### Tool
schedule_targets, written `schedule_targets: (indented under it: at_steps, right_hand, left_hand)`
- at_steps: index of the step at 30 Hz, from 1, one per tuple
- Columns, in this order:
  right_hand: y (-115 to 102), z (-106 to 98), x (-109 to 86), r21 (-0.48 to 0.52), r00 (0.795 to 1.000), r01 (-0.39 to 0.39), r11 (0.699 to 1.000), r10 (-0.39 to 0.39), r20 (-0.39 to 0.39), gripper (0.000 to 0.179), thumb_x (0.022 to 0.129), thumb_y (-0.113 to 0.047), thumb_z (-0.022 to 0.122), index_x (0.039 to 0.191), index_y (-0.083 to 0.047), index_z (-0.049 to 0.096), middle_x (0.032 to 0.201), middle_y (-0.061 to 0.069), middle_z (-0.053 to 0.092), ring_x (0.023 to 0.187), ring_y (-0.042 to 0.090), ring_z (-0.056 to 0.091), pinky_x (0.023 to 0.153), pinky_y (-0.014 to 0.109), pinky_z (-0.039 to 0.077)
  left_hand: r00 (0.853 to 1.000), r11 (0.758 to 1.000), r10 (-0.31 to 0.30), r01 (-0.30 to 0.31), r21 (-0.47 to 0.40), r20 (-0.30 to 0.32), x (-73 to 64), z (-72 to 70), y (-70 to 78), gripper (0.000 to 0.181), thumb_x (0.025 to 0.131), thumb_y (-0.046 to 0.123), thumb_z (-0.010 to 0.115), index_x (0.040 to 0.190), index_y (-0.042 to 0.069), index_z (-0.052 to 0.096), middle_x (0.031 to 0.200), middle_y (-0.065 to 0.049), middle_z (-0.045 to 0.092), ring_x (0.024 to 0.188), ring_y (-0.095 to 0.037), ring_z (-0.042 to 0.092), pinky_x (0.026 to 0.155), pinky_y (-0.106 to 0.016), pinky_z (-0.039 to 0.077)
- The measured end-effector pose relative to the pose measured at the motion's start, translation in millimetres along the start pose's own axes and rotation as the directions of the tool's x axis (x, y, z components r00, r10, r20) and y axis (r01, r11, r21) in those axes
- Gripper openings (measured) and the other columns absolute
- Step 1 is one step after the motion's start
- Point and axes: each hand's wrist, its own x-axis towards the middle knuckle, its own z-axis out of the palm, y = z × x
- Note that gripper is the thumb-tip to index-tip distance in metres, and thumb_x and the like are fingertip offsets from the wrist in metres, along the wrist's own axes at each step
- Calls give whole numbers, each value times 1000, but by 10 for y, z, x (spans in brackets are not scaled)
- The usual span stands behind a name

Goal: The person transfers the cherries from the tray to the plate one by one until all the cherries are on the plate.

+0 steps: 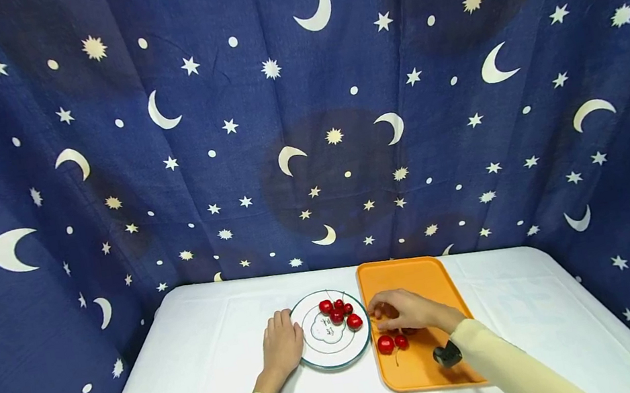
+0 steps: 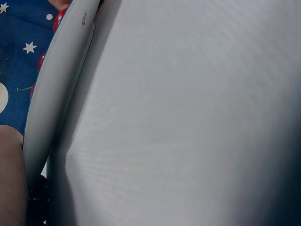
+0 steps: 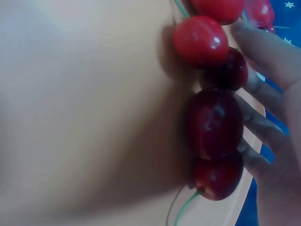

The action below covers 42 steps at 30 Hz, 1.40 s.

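Note:
A white plate (image 1: 314,353) with a dark green rim holds several red cherries (image 1: 336,316), some with stems. At its left edge is my left hand (image 1: 281,347), thumb over the rim and fingers along the outside. To the right, my right hand (image 1: 408,310) reaches over an orange tray (image 1: 432,369), fingers curved and spread. Two red cherries (image 1: 386,344) lie just below it on the tray; darker ones are partly hidden beneath the palm. In the right wrist view, fingers (image 3: 263,101) show close behind a row of dark cherries (image 3: 215,125), with no firm pinch visible.
Plate and tray sit side by side on a white-covered table (image 1: 194,371), their edges nearly meeting. A dark blue curtain (image 1: 225,169) with moons and stars hangs behind the table and along both sides. Each wrist carries a small black camera (image 1: 447,354).

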Motion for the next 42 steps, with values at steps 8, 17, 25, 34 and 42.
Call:
schedule_targets:
  at_steps: [8,17,25,34,42]
  right_hand:
    - [5,43,-25,-47,1000,-12,999,11,-21,25,90,-27,79,109,-15,68,91,-6,69,83,2,59,81,24,50]
    - [-8,35,-22,-74,998,1,997,-5,-56,14,92,-14,75,105,-15,70,85,-10,67,78,1,56,79,23,51]
    - [-2,13,-20,-107,994,-38,993,26,-110,10,94,-12,72,99,-20,73,88,-11,71,80,0,57,81,27,55]
    - [-16,-13,14,-145,978,-75,987,44,-203,4,92,-20,76,93,-21,73,86,-13,68,79,3,54,77,25,53]
    - [-56,-40,66,-172,943,-25,985,-35,-332,5,93,-23,75,93,-18,73,92,-6,67,87,13,60,77,26,53]
  left_hand:
    - [1000,1000,4,-4,3,-9,-11,-49,29,33,100,16,51,127,-3,57,107,-15,57,93,-26,50,79,-39,43]
    - [999,1000,-25,25,9,42,11,-84,54,34,101,16,50,129,-3,55,112,-15,57,95,-24,49,82,-38,44]
    - [1000,1000,18,-18,4,-24,-16,-70,27,32,99,15,51,125,-3,56,108,-15,57,92,-26,49,79,-39,43]
    - [1000,1000,3,-3,-9,-17,-32,-51,27,34,99,16,51,126,-3,56,110,-16,58,95,-27,50,81,-40,43]
    - [1000,1000,-5,5,0,7,-11,-82,38,33,101,16,51,127,-2,56,111,-15,58,95,-26,50,81,-39,44]
